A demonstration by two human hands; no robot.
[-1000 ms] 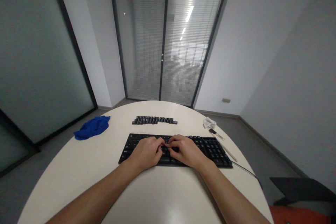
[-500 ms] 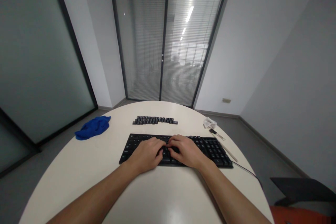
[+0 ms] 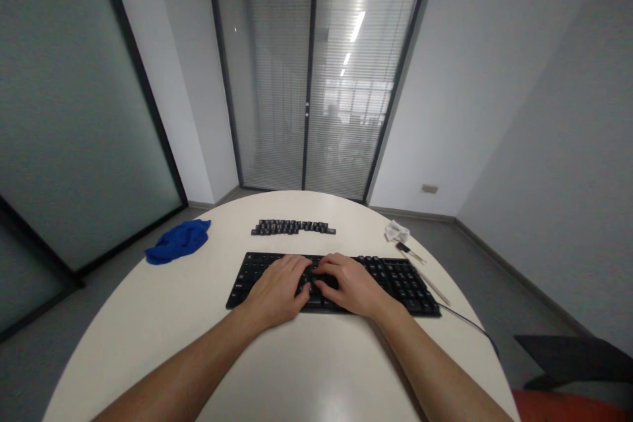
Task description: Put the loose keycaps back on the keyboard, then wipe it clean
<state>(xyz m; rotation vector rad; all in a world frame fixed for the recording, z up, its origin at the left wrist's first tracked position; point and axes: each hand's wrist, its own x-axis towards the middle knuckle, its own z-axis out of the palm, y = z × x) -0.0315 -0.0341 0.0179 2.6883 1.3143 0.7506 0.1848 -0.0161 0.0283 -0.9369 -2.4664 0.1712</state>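
Note:
A black keyboard [image 3: 415, 287] lies across the pale round table, with its cable leaving at the right. Over its left-middle part rests my left hand [image 3: 281, 291], fingers curled, thumb toward the middle keys. My right hand [image 3: 350, 283] is just beside it, thumb and forefinger bent toward the same keys; whether they pinch a small keycap is hidden. Behind the keyboard, loose black keycaps [image 3: 279, 227] stand in rows.
A blue cloth [image 3: 179, 242] lies at the table's left edge. At the right are a crumpled white tissue [image 3: 396, 231], a small black-headed brush or tool [image 3: 403, 247] and a thin stick [image 3: 435, 287]. A chair [image 3: 573, 356] stands at the lower right.
The fingertips of my left hand have drawn slightly apart from those of my right hand, and its thumb has shifted a little. The view has moved slightly.

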